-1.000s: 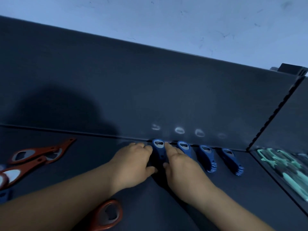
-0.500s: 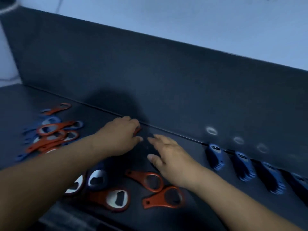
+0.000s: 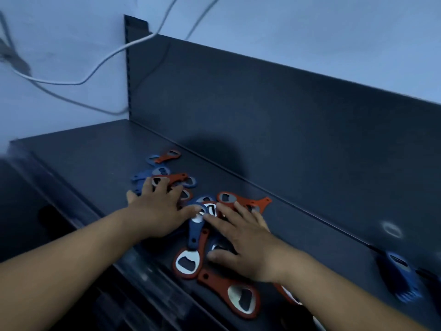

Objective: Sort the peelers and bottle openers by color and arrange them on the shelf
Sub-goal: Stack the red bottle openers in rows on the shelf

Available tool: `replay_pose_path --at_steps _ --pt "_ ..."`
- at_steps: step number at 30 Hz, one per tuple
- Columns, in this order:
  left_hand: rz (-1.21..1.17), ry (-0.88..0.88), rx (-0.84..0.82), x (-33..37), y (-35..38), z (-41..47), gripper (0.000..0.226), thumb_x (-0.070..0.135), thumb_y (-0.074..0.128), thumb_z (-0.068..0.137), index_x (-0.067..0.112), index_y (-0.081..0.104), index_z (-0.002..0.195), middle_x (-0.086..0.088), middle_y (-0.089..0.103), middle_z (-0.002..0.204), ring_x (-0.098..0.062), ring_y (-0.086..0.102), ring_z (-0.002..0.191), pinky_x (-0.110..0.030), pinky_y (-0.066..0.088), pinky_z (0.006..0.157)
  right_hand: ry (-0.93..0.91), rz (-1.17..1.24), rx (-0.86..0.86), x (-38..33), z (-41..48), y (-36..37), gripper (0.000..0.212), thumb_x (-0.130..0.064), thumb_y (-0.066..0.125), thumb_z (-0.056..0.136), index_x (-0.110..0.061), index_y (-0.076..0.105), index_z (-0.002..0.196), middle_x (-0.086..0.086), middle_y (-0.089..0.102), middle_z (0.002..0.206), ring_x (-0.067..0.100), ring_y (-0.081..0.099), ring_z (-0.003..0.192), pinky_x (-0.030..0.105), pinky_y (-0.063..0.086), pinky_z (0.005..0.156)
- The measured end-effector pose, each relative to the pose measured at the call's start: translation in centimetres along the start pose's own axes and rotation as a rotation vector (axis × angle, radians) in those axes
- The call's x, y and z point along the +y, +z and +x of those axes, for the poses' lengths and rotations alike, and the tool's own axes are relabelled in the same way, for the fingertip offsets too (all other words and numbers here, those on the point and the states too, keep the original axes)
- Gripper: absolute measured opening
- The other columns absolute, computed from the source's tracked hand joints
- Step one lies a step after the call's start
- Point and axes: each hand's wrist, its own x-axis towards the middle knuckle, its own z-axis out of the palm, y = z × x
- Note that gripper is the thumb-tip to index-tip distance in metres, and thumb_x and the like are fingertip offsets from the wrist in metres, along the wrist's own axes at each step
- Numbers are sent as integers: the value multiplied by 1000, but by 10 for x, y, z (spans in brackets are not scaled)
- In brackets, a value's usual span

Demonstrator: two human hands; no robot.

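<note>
Bottle openers (image 3: pixel 188 261), flat red and blue, heaped on dark metal shelf (image 3: pixel 95 151), left hand (image 3: pixel 157 211) and right hand (image 3: pixel 245 242) spread flat, covering several, tally unclear, one blue peeler (image 3: pixel 401 278) apart

Nothing legible: no text, label, brand, number or sign can be read. The orange and blue metal-headed bottle openers (image 3: pixel 210 279), the blue ridged peeler (image 3: pixel 401 280) and the dark grey metal shelf (image 3: pixel 95 151) show blurred, unmarked surfaces.

Shop-like: dark metal display shelf (image 3: pixel 100 149), slotted upright (image 3: pixel 130 68), plain wall (image 3: pixel 310 27).
</note>
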Motion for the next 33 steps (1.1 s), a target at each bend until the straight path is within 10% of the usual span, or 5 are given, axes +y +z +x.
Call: replay_pose_path --at_steps 9,13,26,33 --pt "-185 192 124 14 -3 26 62 55 30 96 32 14 151 2 12 160 -22 7 147 -49 10 116 180 163 189 21 16 -9 63 -48 50 93 -34 25 149 -7 16 159 16 10 147 37 12 120" --pt "-142 121 281 -15 -17 48 51 30 42 96 20 32 145 -5 34 150 -28 28 138 -46 27 111 228 185 380 10 23 -18 42 -51 57 88 -26 54 122 -8 52 121 14 46 116 24 38 93" --pt "-160 -16 226 -52 -36 80 25 13 59 86 8 63 110 -10 62 113 -28 60 101 -34 49 82 394 379 274 -3 55 -26 26 -19 64 82 -23 49 103 -6 61 81 12 59 76 25 45 64" --pt "-825 69 75 -38 -62 62 9 9 71 82 16 64 80 -8 67 83 -19 59 75 -28 46 70 396 1372 286 -11 66 -58 16 -5 49 96 -14 61 90 1 64 68 9 59 52 20 49 49"
